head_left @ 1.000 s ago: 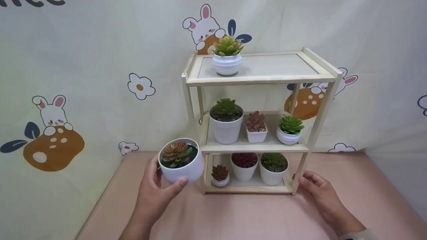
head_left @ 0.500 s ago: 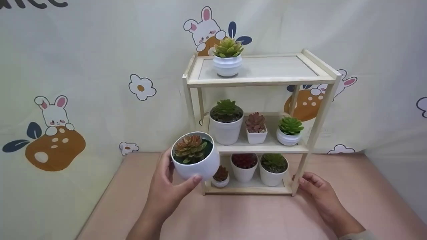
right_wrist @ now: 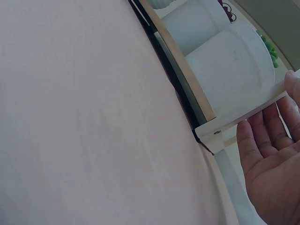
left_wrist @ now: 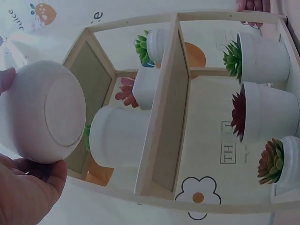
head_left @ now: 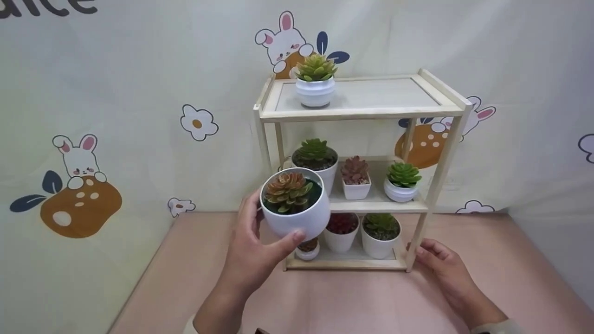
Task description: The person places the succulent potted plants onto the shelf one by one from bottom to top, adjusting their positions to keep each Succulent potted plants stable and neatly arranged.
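Note:
My left hand (head_left: pixel 257 243) grips a round white pot (head_left: pixel 297 225) holding an orange-green succulent (head_left: pixel 288 192). Tilted toward me, the pot hangs in front of a wooden three-tier shelf (head_left: pixel 362 113), hiding part of a larger potted succulent (head_left: pixel 314 155) on the middle tier. The left wrist view shows the pot's underside (left_wrist: pixel 65 112), apart from the shelf. At the lower right, my right hand (head_left: pixel 445 269) holds the shelf's front leg (head_left: pixel 414 246), thumb in front and fingers behind, as the right wrist view also shows.
One yellow-green succulent (head_left: pixel 316 88) stands on the top tier. A reddish succulent (head_left: pixel 356 178) and a small green one (head_left: pixel 403 181) share the middle tier. The bottom tier bears potted succulents (head_left: pixel 381 236). A printed cloth (head_left: pixel 139 185) hangs behind the pink tabletop (head_left: pixel 348 301).
My left hand has carried the round pot rightward and upward, from beside the shelf to in front of its middle tier. My right hand has stayed at the leg.

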`<action>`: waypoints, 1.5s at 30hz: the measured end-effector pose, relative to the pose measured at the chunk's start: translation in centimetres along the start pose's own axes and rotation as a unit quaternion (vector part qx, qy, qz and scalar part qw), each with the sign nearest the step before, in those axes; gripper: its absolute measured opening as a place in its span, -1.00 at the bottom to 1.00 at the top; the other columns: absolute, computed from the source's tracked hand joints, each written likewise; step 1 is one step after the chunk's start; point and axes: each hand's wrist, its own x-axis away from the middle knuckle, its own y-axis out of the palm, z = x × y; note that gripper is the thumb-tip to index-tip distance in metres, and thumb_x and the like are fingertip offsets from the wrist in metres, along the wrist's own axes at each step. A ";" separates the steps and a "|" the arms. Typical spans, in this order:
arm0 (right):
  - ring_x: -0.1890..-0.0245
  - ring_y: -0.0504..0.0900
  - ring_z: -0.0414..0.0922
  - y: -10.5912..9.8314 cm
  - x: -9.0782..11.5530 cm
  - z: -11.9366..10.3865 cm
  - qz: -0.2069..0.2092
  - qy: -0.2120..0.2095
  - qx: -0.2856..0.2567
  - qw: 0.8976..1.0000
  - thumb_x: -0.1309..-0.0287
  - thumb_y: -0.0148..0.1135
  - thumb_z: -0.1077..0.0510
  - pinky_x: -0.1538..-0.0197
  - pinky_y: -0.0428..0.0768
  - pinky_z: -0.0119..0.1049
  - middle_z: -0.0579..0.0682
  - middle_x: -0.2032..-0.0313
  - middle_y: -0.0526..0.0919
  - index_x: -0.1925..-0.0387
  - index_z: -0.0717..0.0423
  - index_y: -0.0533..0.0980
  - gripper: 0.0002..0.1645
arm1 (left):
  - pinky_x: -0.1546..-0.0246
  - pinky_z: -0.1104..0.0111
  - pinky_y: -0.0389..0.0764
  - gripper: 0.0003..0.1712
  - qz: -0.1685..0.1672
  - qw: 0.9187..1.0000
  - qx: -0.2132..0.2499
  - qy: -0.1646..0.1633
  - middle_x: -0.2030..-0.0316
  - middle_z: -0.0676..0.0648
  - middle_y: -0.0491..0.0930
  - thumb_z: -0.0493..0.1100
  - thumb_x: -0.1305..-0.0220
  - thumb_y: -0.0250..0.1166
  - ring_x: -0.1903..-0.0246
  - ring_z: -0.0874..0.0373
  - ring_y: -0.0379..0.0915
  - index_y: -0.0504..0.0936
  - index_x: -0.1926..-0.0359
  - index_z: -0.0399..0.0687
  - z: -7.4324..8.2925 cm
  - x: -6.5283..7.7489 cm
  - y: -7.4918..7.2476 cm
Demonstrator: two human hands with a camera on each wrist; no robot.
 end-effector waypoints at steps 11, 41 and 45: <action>-0.06 0.58 -0.15 0.1 0.0 -0.2 0.001 -0.004 -0.002 1.000 -0.22 0.26 0.07 -0.09 0.53 -0.41 0.06 -0.01 0.65 -0.15 0.37 0.38 -0.41 | -0.30 0.14 0.27 0.00 -0.020 1.000 -0.001 0.021 -0.22 0.17 0.31 0.11 0.12 0.56 -0.24 0.19 0.25 0.22 -0.33 0.29 3.2 -1.4 1.9; -0.09 0.55 -0.08 0.2 0.1 0.1 0.012 0.015 0.026 0.999 -0.24 0.24 0.01 -0.04 0.54 -0.40 0.17 -0.08 0.59 -0.12 0.30 0.43 -0.45 | -0.02 0.31 0.56 0.04 -0.038 0.998 0.023 0.053 -0.15 0.10 0.34 0.21 0.12 0.52 -0.09 0.21 0.40 0.19 -0.35 0.17 9.8 -6.2 6.1; -0.09 0.55 -0.10 0.1 0.1 -0.1 0.005 0.005 0.019 1.000 -0.24 0.24 0.01 -0.07 0.54 -0.38 0.18 -0.08 0.59 -0.12 0.29 0.43 -0.45 | 0.00 0.32 0.58 0.03 -0.044 0.996 0.034 0.064 -0.17 0.09 0.31 0.16 0.09 0.52 -0.11 0.18 0.39 0.18 -0.36 0.13 11.0 -6.6 6.7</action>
